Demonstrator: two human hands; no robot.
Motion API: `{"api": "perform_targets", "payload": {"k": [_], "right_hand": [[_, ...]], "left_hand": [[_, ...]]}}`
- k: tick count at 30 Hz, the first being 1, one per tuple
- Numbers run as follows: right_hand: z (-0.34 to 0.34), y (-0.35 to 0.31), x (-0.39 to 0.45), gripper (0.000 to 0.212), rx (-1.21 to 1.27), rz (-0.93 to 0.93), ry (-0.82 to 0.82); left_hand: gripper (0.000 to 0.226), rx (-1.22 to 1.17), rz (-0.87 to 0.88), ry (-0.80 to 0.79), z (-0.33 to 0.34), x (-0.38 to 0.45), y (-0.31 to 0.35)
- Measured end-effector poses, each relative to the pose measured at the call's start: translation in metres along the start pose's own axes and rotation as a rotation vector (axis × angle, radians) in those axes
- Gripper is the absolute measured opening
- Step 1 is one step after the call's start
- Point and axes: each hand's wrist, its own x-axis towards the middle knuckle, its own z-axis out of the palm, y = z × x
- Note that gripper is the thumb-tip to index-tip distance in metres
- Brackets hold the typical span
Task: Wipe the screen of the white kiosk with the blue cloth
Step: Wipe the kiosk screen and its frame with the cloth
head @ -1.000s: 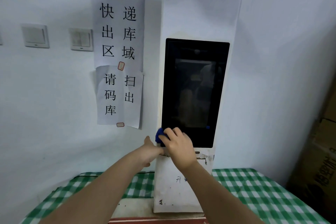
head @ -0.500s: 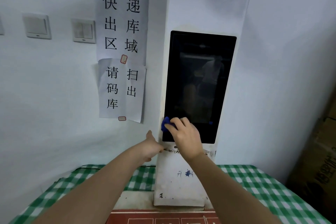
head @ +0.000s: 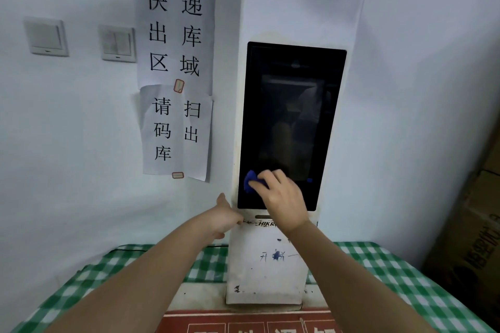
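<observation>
A tall white kiosk [head: 297, 3] stands against the wall with a dark screen [head: 292, 121] set in its front. My right hand [head: 284, 197] presses a small blue cloth [head: 251, 180] against the screen's lower left corner; only a bit of cloth shows past my fingers. My left hand [head: 226, 217] grips the kiosk's left edge just below the screen, steadying it.
The kiosk stands on a table with a green checked cloth [head: 392, 278]. Paper signs [head: 176, 70] and two light switches [head: 116, 43] are on the wall to the left. Cardboard boxes [head: 476, 238] are stacked at the right. A red sign [head: 243, 322] lies at the front.
My right hand with the cloth has risen from the screen's bottom left corner a little way up onto the glass. My left hand stays on the kiosk's edge. The camera has moved closer.
</observation>
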Motion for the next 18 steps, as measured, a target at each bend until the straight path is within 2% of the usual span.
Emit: {"api": "perform_targets", "payload": {"k": [4, 7, 12, 15, 18], "right_hand": [[0.016, -0.002, -0.039, 0.038, -0.009, -0.144, -0.128], [0.013, 0.001, -0.054, 0.041, -0.031, -0.205, -0.221], [-0.005, 0.011, -0.004, 0.041, -0.016, -0.075, -0.006], [0.0, 0.012, -0.005, 0.043, -0.034, -0.085, 0.013], [0.011, 0.01, -0.035, 0.047, -0.012, -0.099, -0.04]], "left_hand": [[0.084, 0.029, -0.011, -0.018, 0.002, -0.001, -0.004], [0.083, 0.053, -0.006, -0.034, 0.0, -0.004, -0.004], [0.081, 0.033, 0.014, -0.02, 0.001, -0.004, 0.004], [0.081, 0.021, 0.025, -0.022, 0.005, -0.004, 0.008], [0.081, 0.03, 0.018, -0.027, 0.009, -0.004, 0.007]]}}
